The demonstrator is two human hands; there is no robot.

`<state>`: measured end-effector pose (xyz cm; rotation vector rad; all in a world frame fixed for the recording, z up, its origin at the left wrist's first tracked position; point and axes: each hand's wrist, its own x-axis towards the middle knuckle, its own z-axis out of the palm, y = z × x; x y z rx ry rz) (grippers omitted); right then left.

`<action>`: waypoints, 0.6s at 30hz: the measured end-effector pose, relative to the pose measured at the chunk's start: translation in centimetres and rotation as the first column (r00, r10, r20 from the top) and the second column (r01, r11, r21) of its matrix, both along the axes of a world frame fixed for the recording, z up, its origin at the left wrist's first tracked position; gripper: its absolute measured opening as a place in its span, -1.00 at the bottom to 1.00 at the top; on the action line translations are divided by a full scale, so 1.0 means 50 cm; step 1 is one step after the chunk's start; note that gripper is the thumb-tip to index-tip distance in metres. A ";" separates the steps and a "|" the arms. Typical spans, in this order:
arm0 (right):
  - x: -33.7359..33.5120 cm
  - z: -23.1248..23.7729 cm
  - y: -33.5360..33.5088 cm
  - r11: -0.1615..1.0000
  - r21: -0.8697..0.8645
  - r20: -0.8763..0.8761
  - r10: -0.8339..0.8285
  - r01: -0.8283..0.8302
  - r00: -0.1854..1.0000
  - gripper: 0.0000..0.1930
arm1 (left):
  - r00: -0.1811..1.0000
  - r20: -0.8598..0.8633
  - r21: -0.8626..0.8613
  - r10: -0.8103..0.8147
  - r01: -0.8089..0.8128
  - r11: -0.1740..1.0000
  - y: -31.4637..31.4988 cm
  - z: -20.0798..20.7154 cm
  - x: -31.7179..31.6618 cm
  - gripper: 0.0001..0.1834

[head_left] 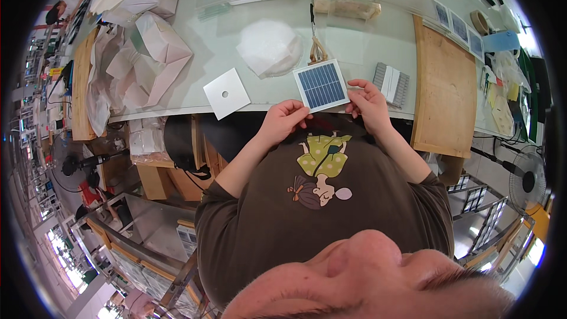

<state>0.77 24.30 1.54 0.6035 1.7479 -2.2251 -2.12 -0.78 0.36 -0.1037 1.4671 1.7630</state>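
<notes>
A small solar panel [322, 85] with blue cells and a white border is held tilted at the table's near edge. My left hand [287, 121] pinches its lower left corner between thumb and fingers. At the lower right edge, my right hand [368, 105] has its curled fingertips against the frame. Left of the panel lies a white square plate [236, 95] with a round hole in its middle. A rounded stack of thin white sheets [269, 47] sits beyond them. Just behind the panel rests a tool with tan looped handles [318, 52].
A ribbed grey-and-white block [391, 85] lies right of my right hand, beside a wooden board [446, 88]. Crumpled white wrapping [153, 53] covers the table's left side. More solar panels [459, 26], a tape roll [479, 22] and a fan [527, 181] are at the right.
</notes>
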 end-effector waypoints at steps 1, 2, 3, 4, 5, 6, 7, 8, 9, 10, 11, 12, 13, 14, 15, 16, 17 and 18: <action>-0.001 0.001 -0.001 1.000 0.000 0.003 -0.001 0.001 1.000 -0.73 | 0.998 -0.051 0.020 -0.022 0.023 1.000 -0.001 -0.003 0.002 -0.84; 0.000 0.002 -0.001 0.999 -0.034 -0.006 -0.007 0.007 1.000 -0.71 | 0.994 -0.100 0.040 -0.045 0.049 0.998 0.000 -0.005 0.005 -0.84; 0.000 0.003 -0.002 0.998 -0.067 -0.016 -0.014 0.013 1.000 -0.70 | 0.994 -0.096 0.041 -0.048 0.053 0.998 -0.002 -0.006 0.007 -0.84; 0.002 0.005 -0.002 0.998 -0.066 -0.012 -0.017 0.016 1.000 -0.70 | 0.995 -0.087 0.038 -0.048 0.052 0.998 -0.005 -0.008 0.008 -0.85; 0.001 0.006 -0.003 0.998 -0.057 -0.022 -0.007 0.005 1.000 -0.69 | 0.996 -0.079 0.033 -0.048 0.051 0.998 -0.006 -0.009 0.007 -0.86; 0.001 0.006 -0.003 0.999 -0.049 -0.032 0.004 -0.006 0.999 -0.68 | 0.996 -0.077 0.033 -0.051 0.054 0.998 -0.006 -0.013 0.008 -0.86; 0.002 0.006 -0.002 0.999 -0.049 -0.030 0.001 -0.003 1.000 -0.68 | 0.994 -0.101 0.038 -0.044 0.049 0.998 -0.007 -0.019 0.010 -0.86; 0.003 0.005 -0.002 0.999 -0.048 -0.031 0.006 -0.007 1.000 -0.67 | 0.991 -0.127 0.042 -0.035 0.040 0.998 -0.007 -0.024 0.013 -0.87; 0.003 0.005 -0.003 0.999 -0.047 -0.032 0.010 -0.012 0.999 -0.67 | 0.992 -0.125 0.041 -0.034 0.040 0.998 -0.007 -0.029 0.014 -0.87; 0.003 0.006 -0.002 0.999 -0.049 -0.030 0.011 -0.012 0.999 -0.67 | 0.989 -0.146 0.042 -0.024 0.030 0.999 -0.005 -0.034 0.015 -0.87; 0.003 0.006 -0.002 0.999 -0.040 -0.024 0.013 -0.014 1.000 -0.68 | 0.986 -0.166 0.044 -0.013 0.021 0.999 -0.003 -0.036 0.015 -0.87; 0.003 0.006 -0.002 0.999 -0.031 -0.018 0.015 -0.016 1.000 -0.69 | 0.986 -0.164 0.042 -0.013 0.020 0.999 -0.001 -0.036 0.015 -0.87; 0.004 0.005 -0.001 0.999 -0.033 -0.016 0.016 -0.016 1.000 -0.69 | 0.987 -0.160 0.041 -0.011 0.018 0.999 0.000 -0.034 0.014 -0.86; 0.004 0.004 -0.001 1.000 -0.026 -0.025 0.016 -0.017 1.000 -0.69 | 0.987 -0.159 0.042 -0.009 0.016 0.999 0.001 -0.031 0.013 -0.84; 0.005 0.003 0.000 1.000 -0.019 -0.035 0.017 -0.018 0.999 -0.69 | 0.987 -0.161 0.043 -0.008 0.015 0.999 0.001 -0.028 0.015 -0.84; 0.007 0.002 -0.002 1.000 -0.019 -0.037 0.018 -0.019 0.999 -0.69 | 0.990 -0.141 0.023 -0.004 0.007 1.000 0.001 -0.024 0.017 -0.85; 0.007 0.002 -0.001 1.000 -0.022 -0.041 0.017 -0.018 0.999 -0.69 | 0.993 -0.122 0.004 0.001 0.000 1.000 0.003 -0.021 0.017 -0.85; 0.006 0.002 0.000 1.000 -0.025 -0.045 0.017 -0.018 0.999 -0.69 | 0.992 -0.124 0.005 0.002 -0.001 1.000 0.004 -0.020 0.016 -0.85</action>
